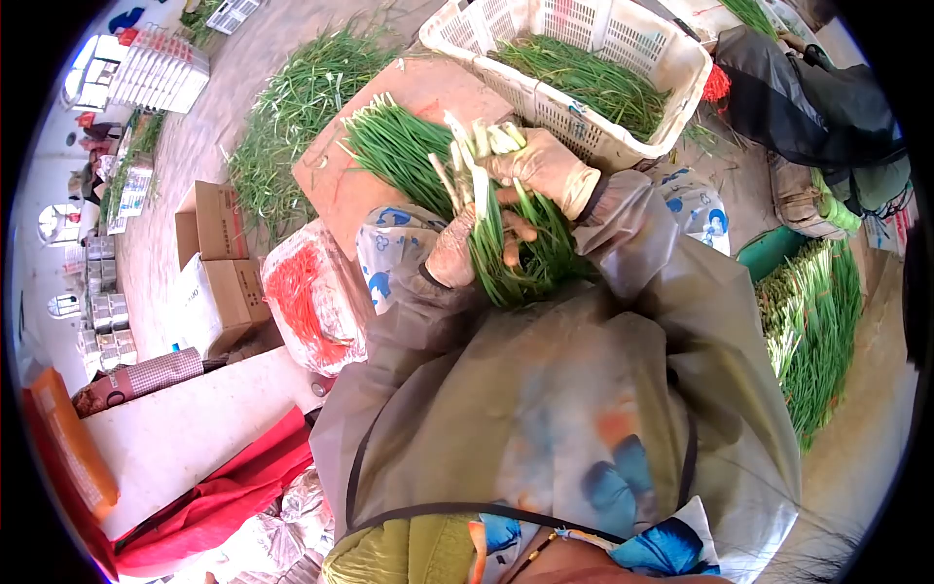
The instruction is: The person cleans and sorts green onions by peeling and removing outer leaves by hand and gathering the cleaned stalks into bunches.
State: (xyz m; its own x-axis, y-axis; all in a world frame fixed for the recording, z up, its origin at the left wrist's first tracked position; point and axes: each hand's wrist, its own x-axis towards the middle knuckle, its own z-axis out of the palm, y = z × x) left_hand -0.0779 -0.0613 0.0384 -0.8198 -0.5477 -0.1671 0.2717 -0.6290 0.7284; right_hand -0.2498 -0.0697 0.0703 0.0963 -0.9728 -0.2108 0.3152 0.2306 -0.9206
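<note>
Both my hands wear pale, soiled gloves and are closed on a bunch of long green chives [530,258] over my lap. My right hand [550,170] wraps round the bunch near its white stem ends, which stick out to the upper left. My left hand [452,250] grips the stems from the other side, lower down; part of its grip is hidden by leaves. Just beyond my hands, a pile of trimmed chives [399,146] lies on a brown board [331,175], white ends pointing away.
A white slatted crate [671,58] with loose greens stands ahead. Loose chives [302,107] cover the floor at left. Red ties [306,302] lie on a wrapped block beside a cardboard box [219,224]. Stacked chives [817,331] are at right, near another person [808,97].
</note>
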